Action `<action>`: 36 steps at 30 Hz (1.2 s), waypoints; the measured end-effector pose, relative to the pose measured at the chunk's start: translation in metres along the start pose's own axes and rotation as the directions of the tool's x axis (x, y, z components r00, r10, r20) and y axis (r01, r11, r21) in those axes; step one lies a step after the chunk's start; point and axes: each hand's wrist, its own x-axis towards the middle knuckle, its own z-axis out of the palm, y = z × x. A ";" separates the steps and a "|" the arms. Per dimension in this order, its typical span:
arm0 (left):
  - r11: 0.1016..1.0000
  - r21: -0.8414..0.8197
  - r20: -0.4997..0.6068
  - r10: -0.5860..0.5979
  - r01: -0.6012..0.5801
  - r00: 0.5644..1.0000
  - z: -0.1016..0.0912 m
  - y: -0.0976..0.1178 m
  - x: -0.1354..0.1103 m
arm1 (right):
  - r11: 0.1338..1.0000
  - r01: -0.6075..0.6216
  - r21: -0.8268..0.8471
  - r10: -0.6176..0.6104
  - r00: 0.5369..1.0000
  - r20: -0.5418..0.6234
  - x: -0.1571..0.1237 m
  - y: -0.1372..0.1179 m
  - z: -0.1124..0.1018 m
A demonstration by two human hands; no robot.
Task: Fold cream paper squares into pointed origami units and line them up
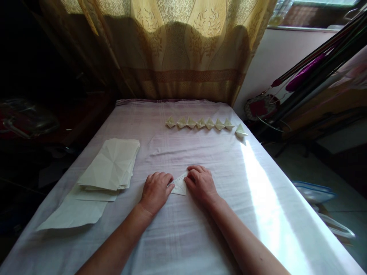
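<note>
A small folded piece of white paper (180, 186) lies on the white cloth-covered table (183, 229) in front of me. My left hand (155, 190) rests knuckles-up at its left edge, fingers curled and pressing on the paper. My right hand (200, 182) presses the paper's right side with bent fingers. Both hands touch the paper and pin it flat to the cloth. Part of the paper is hidden under the fingers.
A stack of creased white paper sheets (110, 168) lies to the left, with a larger sheet (73, 214) under it. Several small folded paper shapes (200, 123) stand in a row at the far side. A patterned curtain (172, 49) hangs behind. Clutter lies on the floor at right.
</note>
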 end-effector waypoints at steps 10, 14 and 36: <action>0.999 0.012 0.090 -0.034 0.033 0.995 -0.011 0.006 0.004 | 0.998 0.051 -0.028 -0.040 0.952 0.302 0.026 0.006 -0.019; 1.000 0.002 0.106 -0.031 0.031 0.994 -0.013 0.006 0.007 | 0.993 0.095 0.064 -0.108 0.968 0.228 0.030 0.007 -0.015; 0.966 -0.101 -0.292 0.199 -0.237 0.936 -0.018 0.015 0.021 | 0.809 0.287 0.512 -0.081 0.919 -0.387 -0.004 -0.008 -0.030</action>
